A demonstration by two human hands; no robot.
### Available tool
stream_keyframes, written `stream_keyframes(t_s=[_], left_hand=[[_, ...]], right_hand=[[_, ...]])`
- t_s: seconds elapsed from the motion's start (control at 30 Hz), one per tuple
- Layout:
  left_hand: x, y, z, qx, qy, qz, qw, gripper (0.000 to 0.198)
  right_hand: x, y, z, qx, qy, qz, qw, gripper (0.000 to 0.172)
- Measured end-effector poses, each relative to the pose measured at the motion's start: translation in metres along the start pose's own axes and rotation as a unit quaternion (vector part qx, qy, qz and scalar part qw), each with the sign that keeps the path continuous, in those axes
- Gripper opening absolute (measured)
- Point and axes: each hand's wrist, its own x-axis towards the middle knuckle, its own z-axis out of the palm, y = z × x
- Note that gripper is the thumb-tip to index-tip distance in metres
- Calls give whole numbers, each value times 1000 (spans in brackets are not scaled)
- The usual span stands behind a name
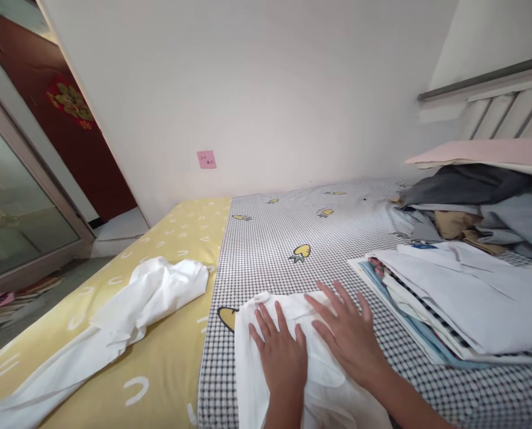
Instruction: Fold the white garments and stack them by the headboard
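Under both hands lies a white garment (328, 369), spread over the checked bedsheet, its near end running out of the picture. My left hand (281, 348) presses flat on its left part, fingers apart. On the upper right part of the cloth rests my right hand (348, 330), fingers also spread. Neither hand grips anything. Just right of them is a stack of folded clothes (462, 298) with a white shirt on top. Off to the left, a second white garment (158, 298) lies crumpled and stretched toward the near left corner.
The bed has a black-and-white checked sheet (261, 238) beside a yellow sheet (167, 369). A heap of dark and grey clothes (471, 196) lies at the right under a pink board-like item (493, 153). A pink note (207, 159) sticks to the wall.
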Motion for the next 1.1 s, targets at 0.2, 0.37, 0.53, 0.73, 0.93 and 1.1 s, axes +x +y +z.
stream_keyframes(t_s=[0.2, 0.37, 0.53, 0.73, 0.93, 1.1], left_hand=[[0, -4, 7, -6, 0, -3, 1000, 65], [2, -4, 10, -11, -4, -10, 1000, 64], [8, -3, 4, -31, -44, -23, 998, 62], [27, -16, -16, -265, -112, -109, 952, 45], [55, -78, -59, -381, -36, -221, 897, 42], [70, -139, -91, -298, 126, -323, 890, 35]], right_hand=[[-30, 14, 41, 15, -98, 33, 995, 49], [-23, 10, 33, 19, -131, 38, 991, 51], [-21, 3, 21, 22, -143, 45, 988, 51], [-19, 1, 15, 34, -148, 54, 987, 52], [-21, 0, 14, 40, -136, 52, 989, 51], [-22, -1, 13, 42, -130, 54, 989, 51]])
